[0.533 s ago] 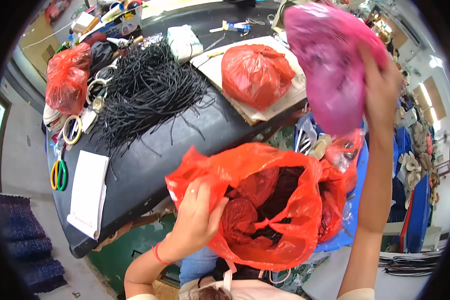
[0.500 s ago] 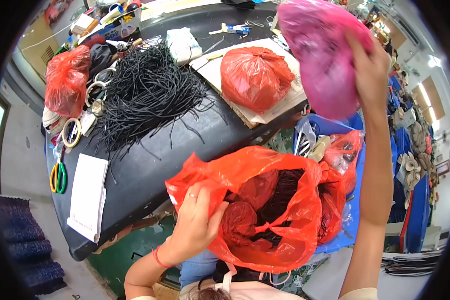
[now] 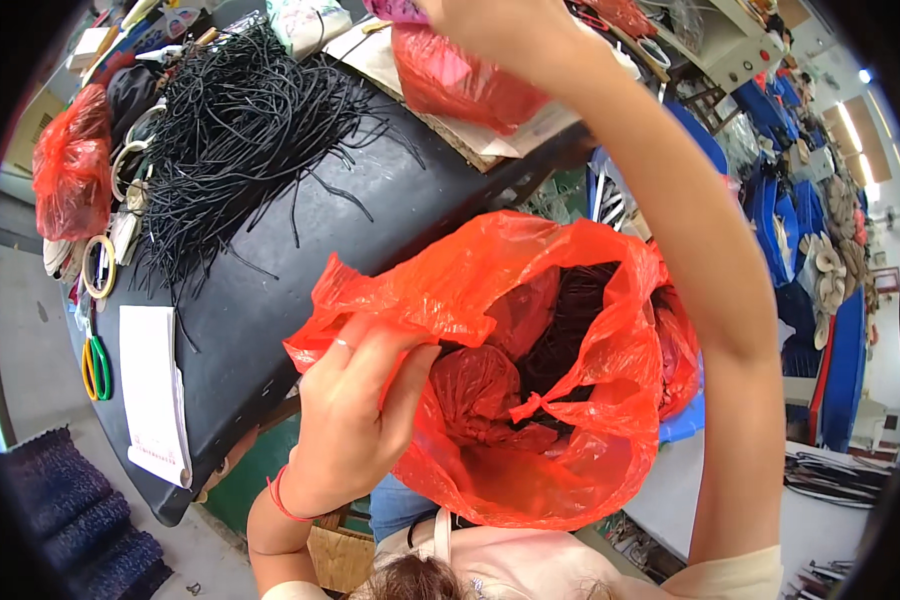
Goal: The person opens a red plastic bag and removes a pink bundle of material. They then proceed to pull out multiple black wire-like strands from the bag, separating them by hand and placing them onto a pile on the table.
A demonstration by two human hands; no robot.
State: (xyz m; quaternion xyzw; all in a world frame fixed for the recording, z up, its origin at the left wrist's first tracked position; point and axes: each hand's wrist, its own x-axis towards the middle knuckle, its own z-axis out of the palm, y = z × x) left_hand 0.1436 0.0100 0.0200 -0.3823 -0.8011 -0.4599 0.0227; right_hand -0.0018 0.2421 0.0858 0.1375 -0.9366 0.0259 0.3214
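Note:
My left hand (image 3: 355,410) grips the left rim of a large red plastic bag (image 3: 570,490), its fingers closed on the film. That bag gapes wide, showing smaller red bundles (image 3: 475,390) and dark stringy material (image 3: 575,310) inside. My right arm reaches far across the table, and my right hand (image 3: 500,30) is partly cut off by the upper edge. Beside it shows a sliver of the pink plastic bag (image 3: 400,10) it carries; the fingertips are out of sight. Under the right forearm, a full red bag (image 3: 460,90) sits on a board.
A heap of black cords (image 3: 250,140) covers part of the black table (image 3: 270,340). Near its left edge lie a white notepad (image 3: 152,390), scissors (image 3: 96,368), tape rolls (image 3: 100,268) and another red bag (image 3: 73,165). A blue bin (image 3: 682,427) stands behind the open bag.
My right hand has swung from the right to the far middle, taking the pink bag mostly out of view. My left hand still holds the red bag's rim. The whole view has shifted.

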